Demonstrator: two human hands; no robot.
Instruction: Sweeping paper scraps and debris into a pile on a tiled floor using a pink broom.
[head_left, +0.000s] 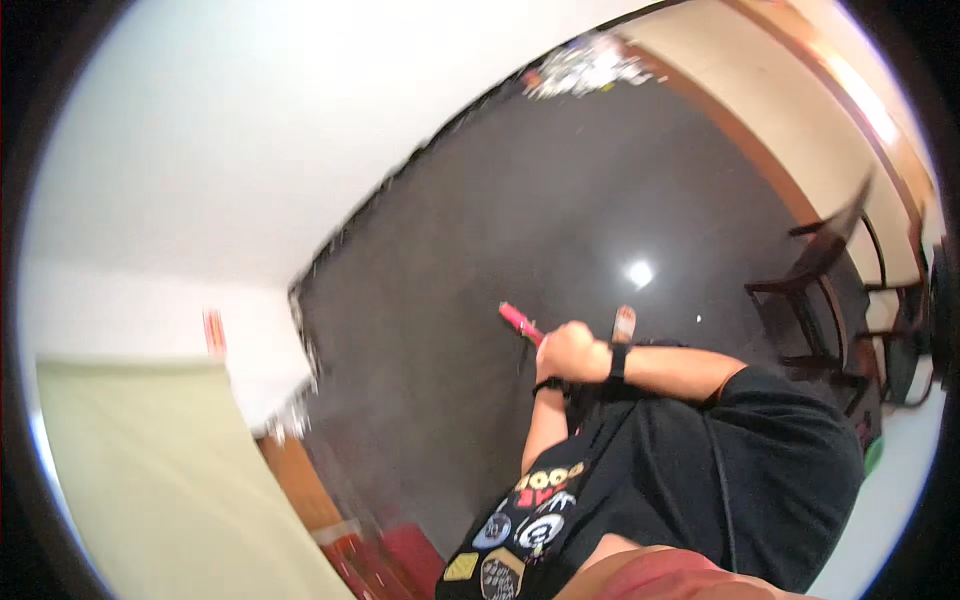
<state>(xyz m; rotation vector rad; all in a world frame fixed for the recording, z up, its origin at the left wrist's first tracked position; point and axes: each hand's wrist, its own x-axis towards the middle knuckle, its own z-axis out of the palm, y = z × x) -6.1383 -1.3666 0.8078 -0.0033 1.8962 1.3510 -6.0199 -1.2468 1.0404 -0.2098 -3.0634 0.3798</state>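
A pink rod-like object (519, 321), perhaps a tube, sticks out up and to the left from my two hands, which are pressed together in front of my body. My right hand (585, 352) is wrapped around its lower end, with a dark band on the wrist. Close against it and partly hidden behind it, my left hand (549, 362) also seems to hold the lower end; a dark band circles that wrist too. The object's held end is covered by the fingers. Blur hides finer detail.
Dark floor (420, 300) lies below. Shiny silvery scraps (589, 69) are heaped by the wall at the top. Dark wooden chairs (806, 262) stand at the right. A pale green cloth (142, 465) hangs at lower left, near a red object (409, 555). A foot (624, 322) shows beyond my right wrist.
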